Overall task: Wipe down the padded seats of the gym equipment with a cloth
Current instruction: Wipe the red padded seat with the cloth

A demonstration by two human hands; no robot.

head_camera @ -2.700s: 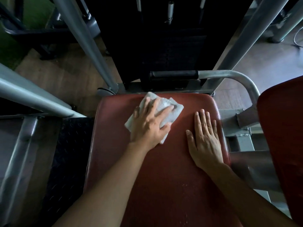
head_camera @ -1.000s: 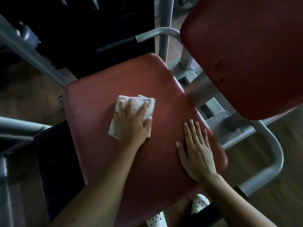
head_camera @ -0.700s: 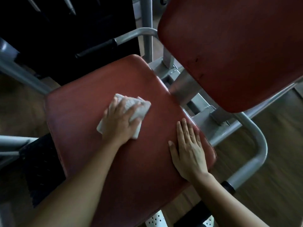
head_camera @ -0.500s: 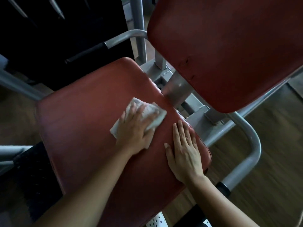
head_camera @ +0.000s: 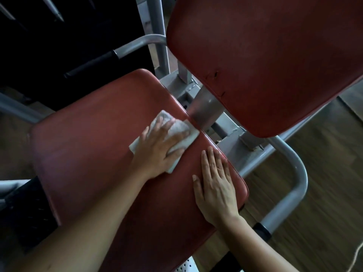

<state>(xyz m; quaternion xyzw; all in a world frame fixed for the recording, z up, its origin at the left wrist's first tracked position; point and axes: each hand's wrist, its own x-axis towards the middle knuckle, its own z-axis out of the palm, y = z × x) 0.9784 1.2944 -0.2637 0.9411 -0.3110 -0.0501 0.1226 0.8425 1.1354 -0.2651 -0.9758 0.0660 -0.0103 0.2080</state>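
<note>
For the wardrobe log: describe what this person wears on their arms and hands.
Nothing shows on either. The left hand and right hand wear no gloves, rings or watch, and both forearms are uncovered as far as the frame shows; no sleeve is visible.

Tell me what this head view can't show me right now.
- Cloth: its middle is hidden under the left hand.
- Seat pad: the near end is covered by both forearms; the patch under the right hand is unseen.
- Back pad: cut off by the top and right edges.
- Weight stack area: too dark.

No text, label or number is readable anywhere — seat pads included.
</note>
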